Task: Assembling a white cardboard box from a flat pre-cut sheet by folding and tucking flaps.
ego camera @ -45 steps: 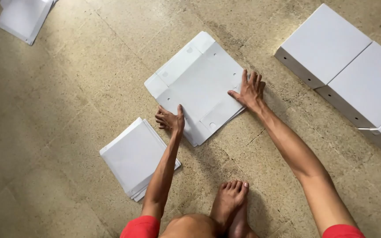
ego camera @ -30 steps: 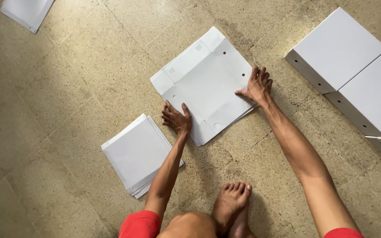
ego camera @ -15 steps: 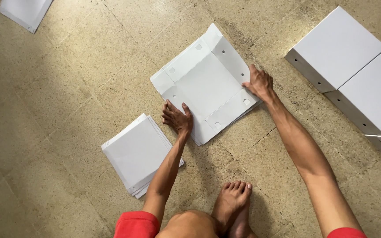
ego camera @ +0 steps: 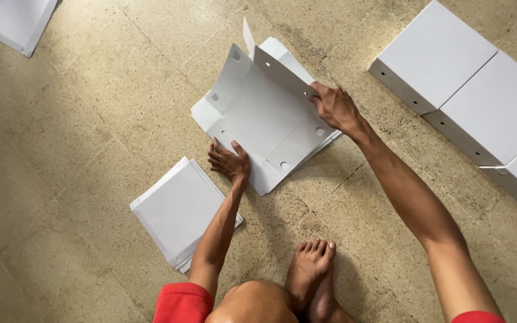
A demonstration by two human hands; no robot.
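Since half a second ago, right hand (ego camera: pixel 335 107) has lifted a side flap of the white cardboard sheet (ego camera: pixel 258 119), pinching its edge; left hand (ego camera: pixel 230 161) presses spread fingers on the sheet's near corner, flat on the floor (ego camera: pixel 79 119)

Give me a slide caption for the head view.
Right hand lifts a flap of the white cardboard sheet; left hand presses it down.
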